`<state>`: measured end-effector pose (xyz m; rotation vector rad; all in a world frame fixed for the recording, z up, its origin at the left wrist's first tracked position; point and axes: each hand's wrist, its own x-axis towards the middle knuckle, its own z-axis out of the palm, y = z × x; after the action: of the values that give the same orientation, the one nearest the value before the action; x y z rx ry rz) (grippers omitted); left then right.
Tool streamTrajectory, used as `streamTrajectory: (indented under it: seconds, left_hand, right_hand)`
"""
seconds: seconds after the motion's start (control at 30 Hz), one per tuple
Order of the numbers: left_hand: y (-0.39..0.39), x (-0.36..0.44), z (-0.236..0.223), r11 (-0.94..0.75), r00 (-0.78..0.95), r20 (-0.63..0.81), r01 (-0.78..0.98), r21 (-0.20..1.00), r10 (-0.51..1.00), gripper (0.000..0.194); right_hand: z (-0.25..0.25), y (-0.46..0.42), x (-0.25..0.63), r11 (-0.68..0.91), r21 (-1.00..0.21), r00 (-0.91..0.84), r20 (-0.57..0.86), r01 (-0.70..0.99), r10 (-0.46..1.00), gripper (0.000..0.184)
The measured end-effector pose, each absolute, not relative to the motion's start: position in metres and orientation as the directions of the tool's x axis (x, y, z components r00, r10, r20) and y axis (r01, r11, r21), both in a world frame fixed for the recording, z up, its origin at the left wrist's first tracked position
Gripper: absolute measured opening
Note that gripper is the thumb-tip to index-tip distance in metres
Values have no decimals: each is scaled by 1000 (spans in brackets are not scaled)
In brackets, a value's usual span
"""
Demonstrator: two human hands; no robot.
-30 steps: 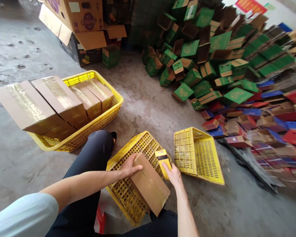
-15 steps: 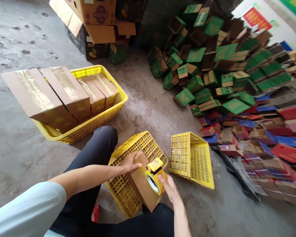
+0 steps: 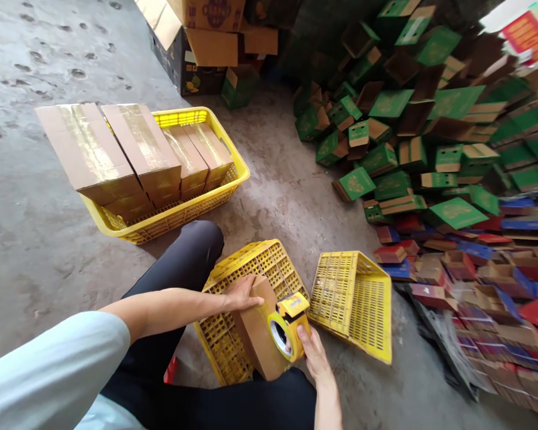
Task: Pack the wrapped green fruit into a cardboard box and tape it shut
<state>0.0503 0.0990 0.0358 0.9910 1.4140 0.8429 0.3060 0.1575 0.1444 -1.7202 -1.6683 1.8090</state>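
A brown cardboard box (image 3: 256, 334) rests tilted on an upturned yellow plastic crate (image 3: 275, 260) between my knees. My left hand (image 3: 245, 294) grips the box's upper end, thumb lying along its edge. In my right hand (image 3: 311, 349) is a yellow tape dispenser (image 3: 290, 325) with a roll of tape on it. The dispenser is against the box's right side; whether tape sticks to the box there is hidden. My right fingers wrap behind the dispenser and only partly show.
A yellow basket (image 3: 161, 230) at the left holds several taped cardboard boxes (image 3: 143, 140). Another yellow crate (image 3: 370, 304) lies to the right. Piles of green cartons (image 3: 356, 183) and red and blue cartons (image 3: 475, 251) spread at the right. Large open cartons (image 3: 210, 48) stand at the back.
The camera view has turned, shifting the baskets rightward in the picture. Both hands keep their hold, and the dispenser has tilted slightly against the box.
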Motion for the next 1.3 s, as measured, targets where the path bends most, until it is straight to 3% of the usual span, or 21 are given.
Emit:
streamTrajectory:
  seconds: [0.1,0.17,0.23,0.37,0.47,0.83,1.13,1.3]
  left_hand:
    - [112,48,47,293,-73,-287,84,953,955,87]
    - [123,46,56,216,-98,-216,-13,976,971,68]
    - [131,47,62,266,-2,-271,-189,945,962,51]
    - [135,56,69,585,294,-508,-476,657,809,48]
    - [135,62,74,651,385,-537,-570,502,751,50]
    - [147,47,100,645,441,-472,-567,513,763,40]
    - [147,47,95,653,440,-497,-618,437,748,35]
    - [148,46,93,643,368,-536,-543,540,760,42]
  right_hand:
    - [145,157,307,-387,-740,-318,-615,550,722,68]
    - [144,156,309,-393,-737,-319,-620,549,717,68]
    - [144,156,312,-400,-739,-323,-623,543,712,68]
    - [143,156,316,-404,-744,-331,-622,533,710,69]
    - [142,156,317,-401,-746,-341,-621,532,705,68]
    - [145,161,313,-388,-722,-345,-641,572,685,72]
    - [146,161,308,-383,-709,-355,-656,592,666,69]
    - [150,162,303,-372,-703,-369,-663,606,651,68]
